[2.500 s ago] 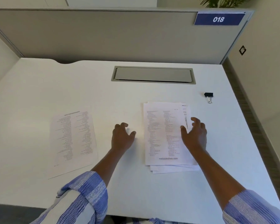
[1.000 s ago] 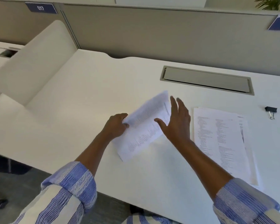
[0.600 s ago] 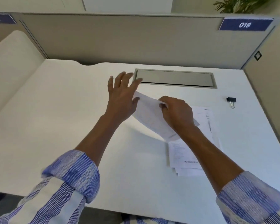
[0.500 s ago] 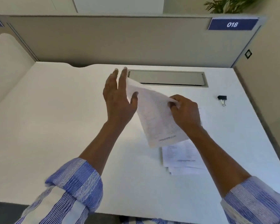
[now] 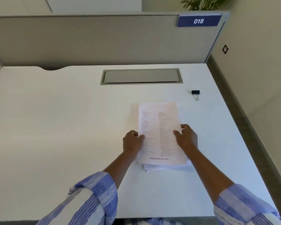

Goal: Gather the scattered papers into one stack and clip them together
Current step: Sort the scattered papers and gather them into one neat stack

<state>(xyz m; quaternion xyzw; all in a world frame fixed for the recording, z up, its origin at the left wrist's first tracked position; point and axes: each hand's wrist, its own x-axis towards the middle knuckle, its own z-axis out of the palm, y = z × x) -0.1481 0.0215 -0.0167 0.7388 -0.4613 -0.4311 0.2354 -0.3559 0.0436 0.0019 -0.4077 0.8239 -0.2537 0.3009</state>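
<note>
A stack of printed white papers lies on the white desk, right of centre. Lower sheets stick out unevenly at its near edge. My left hand grips the stack's left edge, thumb on top. On the right edge my right hand holds the stack the same way. A black binder clip with silver handles lies on the desk beyond the stack, to the right, apart from both hands.
A grey cable tray lid is set into the desk behind the papers. A grey partition with a blue "018" sign closes the back. The desk's right edge drops to the floor by a wall.
The loose sheet from the left of the desk was carried over and laid on the pile at the right. Both hands now grip the pile's sides.
</note>
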